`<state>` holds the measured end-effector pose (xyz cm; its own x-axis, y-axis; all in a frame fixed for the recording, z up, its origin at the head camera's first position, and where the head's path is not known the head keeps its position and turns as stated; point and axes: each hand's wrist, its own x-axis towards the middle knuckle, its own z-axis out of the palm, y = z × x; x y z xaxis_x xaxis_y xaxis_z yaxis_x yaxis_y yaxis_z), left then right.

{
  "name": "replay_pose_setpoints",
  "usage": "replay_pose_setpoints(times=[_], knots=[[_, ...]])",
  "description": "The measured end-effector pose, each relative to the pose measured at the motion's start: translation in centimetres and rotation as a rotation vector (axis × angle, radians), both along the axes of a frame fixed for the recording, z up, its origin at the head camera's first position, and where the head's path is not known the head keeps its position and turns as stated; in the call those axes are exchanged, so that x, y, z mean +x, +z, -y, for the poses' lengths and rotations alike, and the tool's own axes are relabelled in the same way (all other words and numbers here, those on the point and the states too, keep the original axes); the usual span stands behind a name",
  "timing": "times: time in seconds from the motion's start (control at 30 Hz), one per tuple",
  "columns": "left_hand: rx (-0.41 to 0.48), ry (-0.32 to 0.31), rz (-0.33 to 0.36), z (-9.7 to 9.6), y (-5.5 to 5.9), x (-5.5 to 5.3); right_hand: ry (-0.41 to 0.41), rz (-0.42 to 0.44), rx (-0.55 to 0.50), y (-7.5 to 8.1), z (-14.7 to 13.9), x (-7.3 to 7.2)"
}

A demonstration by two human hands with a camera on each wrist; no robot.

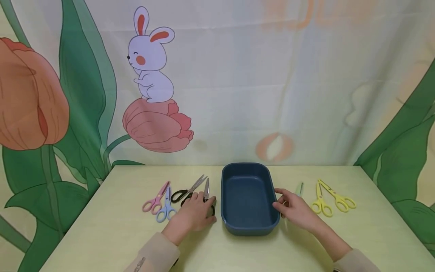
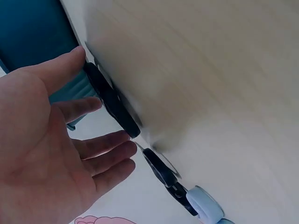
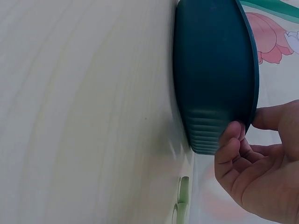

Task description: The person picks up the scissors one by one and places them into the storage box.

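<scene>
My left hand reaches over black-handled scissors beside the blue container. In the left wrist view its fingers are spread and nearly straight, the thumb and fingertips at the handles. Just left of that hand lies a second pair of black-handled scissors. The deep blue rectangular container stands on the table between the hands. At its right side, my right hand holds the rim. In the right wrist view one digit lies on the rim, and curled fingers meet the outer wall.
Pink scissors and light blue scissors lie at the left. Green scissors, partly behind the right hand, and two yellow pairs, one nearer and one farther right, lie at the right. A printed curtain hangs behind the table.
</scene>
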<state>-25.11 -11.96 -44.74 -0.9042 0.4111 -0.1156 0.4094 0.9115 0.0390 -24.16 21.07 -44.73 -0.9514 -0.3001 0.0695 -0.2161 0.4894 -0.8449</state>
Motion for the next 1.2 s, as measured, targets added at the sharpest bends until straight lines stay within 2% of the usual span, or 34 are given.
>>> replay_pose_setpoints(times=[0.23, 0.5, 0.63, 0.83, 1.0, 1.2], knots=[[-0.018, 0.020, 0.044, -0.3, -0.2, -0.6, 0.003, 0.020, -0.012, -0.3, -0.2, -0.3], [0.012, 0.037, 0.067, -0.6, -0.2, -0.4, -0.001, 0.020, 0.007, -0.4, -0.2, -0.5], [0.018, 0.030, 0.055, -0.8, -0.1, -0.2, -0.012, 0.022, 0.010, -0.3, -0.1, -0.4], [-0.004, 0.050, 0.031, -1.4, 0.1, 0.2, -0.018, 0.040, -0.012, -0.5, 0.0, -0.1], [-0.022, 0.056, -0.004, -1.5, -0.1, 0.4, -0.011, 0.056, -0.068, -0.5, 0.2, 0.0], [0.029, 0.067, -0.028, -1.4, -0.2, 0.1, -0.060, 0.129, -0.157, -0.3, 0.5, 0.0]])
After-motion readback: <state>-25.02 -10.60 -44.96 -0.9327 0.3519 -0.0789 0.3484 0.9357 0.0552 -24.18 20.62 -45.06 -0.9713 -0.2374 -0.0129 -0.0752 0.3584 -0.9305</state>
